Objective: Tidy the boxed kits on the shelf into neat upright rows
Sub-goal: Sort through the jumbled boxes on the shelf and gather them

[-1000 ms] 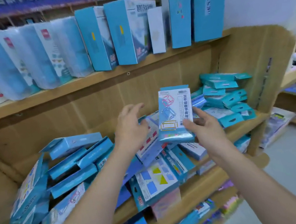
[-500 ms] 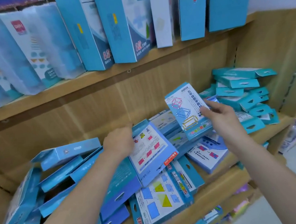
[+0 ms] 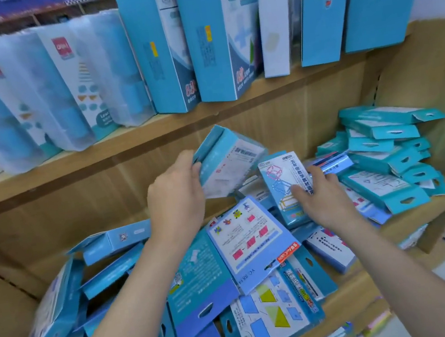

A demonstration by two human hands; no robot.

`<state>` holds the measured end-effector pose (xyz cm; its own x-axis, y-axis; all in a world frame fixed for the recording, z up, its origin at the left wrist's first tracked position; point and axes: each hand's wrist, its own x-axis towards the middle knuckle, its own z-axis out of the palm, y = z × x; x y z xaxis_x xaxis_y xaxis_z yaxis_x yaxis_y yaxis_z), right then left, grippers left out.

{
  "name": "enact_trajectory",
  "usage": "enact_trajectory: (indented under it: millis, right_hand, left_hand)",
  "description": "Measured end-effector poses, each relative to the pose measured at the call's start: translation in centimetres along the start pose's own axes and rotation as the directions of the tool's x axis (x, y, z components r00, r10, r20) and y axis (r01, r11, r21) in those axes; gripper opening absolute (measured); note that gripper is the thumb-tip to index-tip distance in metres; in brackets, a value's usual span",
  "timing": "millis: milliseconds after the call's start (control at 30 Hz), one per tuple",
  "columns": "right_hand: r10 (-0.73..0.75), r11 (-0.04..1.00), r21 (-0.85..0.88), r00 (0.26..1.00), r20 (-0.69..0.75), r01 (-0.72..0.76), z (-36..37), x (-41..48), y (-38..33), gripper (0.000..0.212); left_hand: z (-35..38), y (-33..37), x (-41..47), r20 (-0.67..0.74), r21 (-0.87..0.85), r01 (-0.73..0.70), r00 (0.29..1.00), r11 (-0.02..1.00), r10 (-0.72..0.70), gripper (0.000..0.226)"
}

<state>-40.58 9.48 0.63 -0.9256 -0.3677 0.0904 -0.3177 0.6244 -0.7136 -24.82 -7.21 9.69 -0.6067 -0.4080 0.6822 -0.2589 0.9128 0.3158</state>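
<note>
Left hand grips a tilted kit box by its end; right hand pinches a slim kit. Light, stiff cardboard, probably crushable: hold the edges.

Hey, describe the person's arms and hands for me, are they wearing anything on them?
Both arms are bare. The left forearm and right forearm show no sleeve as far as the picture's edge. The left hand and right hand wear no gloves, and no watch, bracelet or ring is visible.
</note>
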Motion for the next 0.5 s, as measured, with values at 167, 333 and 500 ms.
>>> enact_trajectory:
  millis: [167,333,500]
  right_hand:
    - [0.012,0.991,0.129,0.990,0.142,-0.031,-1.0,-0.7,0.3,0.071]
    - [0.061,0.946,0.324,0.993,-0.102,-0.024,-1.9,-2.6,1.6,0.051]
    - [0.251,0.790,0.613,0.900,-0.357,0.023,-2.6,-4.0,4.3,0.028]
  left_hand:
    - [0.4,0.5,-0.2,-0.018,-0.301,0.148,0.987,0.942,-0.161,0.018]
    - [1.4,1.0,0.0,0.114,-0.483,0.238,0.971,0.843,-0.209,0.043]
    - [5.1,2.1,0.5,0.455,-0.710,0.629,0.753,0.318,-0.474,0.037]
